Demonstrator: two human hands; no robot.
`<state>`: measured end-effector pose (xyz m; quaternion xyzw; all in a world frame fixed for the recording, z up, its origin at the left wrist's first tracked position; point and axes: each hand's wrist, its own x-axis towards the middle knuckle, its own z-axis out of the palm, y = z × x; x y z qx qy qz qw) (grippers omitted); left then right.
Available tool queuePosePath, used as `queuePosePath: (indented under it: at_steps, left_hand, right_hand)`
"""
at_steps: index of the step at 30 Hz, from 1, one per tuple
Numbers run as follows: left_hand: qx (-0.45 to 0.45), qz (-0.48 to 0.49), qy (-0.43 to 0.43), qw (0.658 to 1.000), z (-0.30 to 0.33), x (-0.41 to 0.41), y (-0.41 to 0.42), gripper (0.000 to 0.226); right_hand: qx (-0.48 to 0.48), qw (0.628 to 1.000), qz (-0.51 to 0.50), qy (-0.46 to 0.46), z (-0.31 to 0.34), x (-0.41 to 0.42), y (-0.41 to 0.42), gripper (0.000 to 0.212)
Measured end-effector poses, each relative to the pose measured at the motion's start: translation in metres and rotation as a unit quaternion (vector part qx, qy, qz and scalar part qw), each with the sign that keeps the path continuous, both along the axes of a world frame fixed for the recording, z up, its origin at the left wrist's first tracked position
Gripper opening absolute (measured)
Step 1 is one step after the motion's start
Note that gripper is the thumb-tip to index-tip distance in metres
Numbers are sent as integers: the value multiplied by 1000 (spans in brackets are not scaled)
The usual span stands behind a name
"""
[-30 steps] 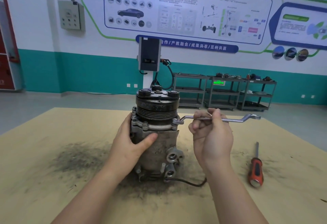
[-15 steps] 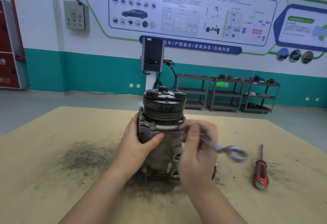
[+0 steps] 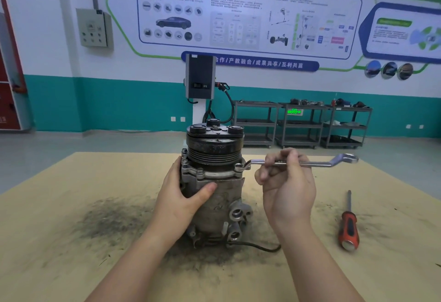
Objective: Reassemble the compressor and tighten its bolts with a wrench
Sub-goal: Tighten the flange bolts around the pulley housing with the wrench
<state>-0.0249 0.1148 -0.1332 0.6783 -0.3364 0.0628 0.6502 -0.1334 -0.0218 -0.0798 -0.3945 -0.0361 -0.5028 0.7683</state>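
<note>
while left hand (image 3: 181,196) clasps compressor (image 3: 214,182), right hand (image 3: 286,182) pinches wrench (image 3: 300,164) on bolt (image 3: 238,167).

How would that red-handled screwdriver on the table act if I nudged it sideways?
The screwdriver would probably roll: its handle looks rounded and it lies free on the flat table. It likely stays stiff, given the straight metal shaft. It seems light for its size.

— What is seen behind?
— A white wall (image 3: 47,39) banded in teal, hung with a poster (image 3: 238,15) and a grey box (image 3: 94,27).
— And below?
— Grey floor (image 3: 71,144), three shelves (image 3: 303,123), a charger (image 3: 200,76).
</note>
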Motion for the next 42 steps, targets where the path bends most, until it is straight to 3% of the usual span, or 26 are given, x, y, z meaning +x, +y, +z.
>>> queuePosePath:
  at_steps: [5,7,10,14,16,19,22,25,30,35,39,42]
  left_hand:
    - [5,-6,3,1000,1,-1,1,92]
    - [8,-2,3,1000,0,0,1,92]
    - [7,1,2,1000,-1,1,0,91]
    - [0,-1,8,1000,-2,3,0,84]
    - [2,-1,8,1000,-3,5,-1,86]
    - [-1,-1,7,1000,-3,6,-2,81]
    - [4,-9,10,1000,-4,6,-2,76]
    - [-4,-2,13,1000,-4,6,-1,84]
    - [3,4,5,1000,-3,4,0,86]
    - [5,0,2,1000,-2,2,1,93]
    - [5,2,1,1000,-1,1,1,103]
    - [10,4,-2,1000,-2,2,0,101]
  right_hand:
    - [30,997,68,35,6,1,-12,28]
    - [16,999,14,33,2,2,-7,27]
    - [-71,989,-133,9,-11,3,15,23]
    - [-130,968,-216,1,-15,4,26,15]
    - [-219,939,-266,-2,-18,3,29,16]
    - [-369,889,-269,17,-28,4,44,19]
    - [-410,878,-241,47,-30,5,50,15]
    - [-389,895,-218,16,-21,0,43,13]
    - [-196,970,-141,-17,-7,-5,29,22]
    - [-46,998,-31,1,-1,-4,9,25]
    - [-24,1000,-2,10,2,-3,2,26]
    - [-56,995,-77,11,-4,-2,11,26]
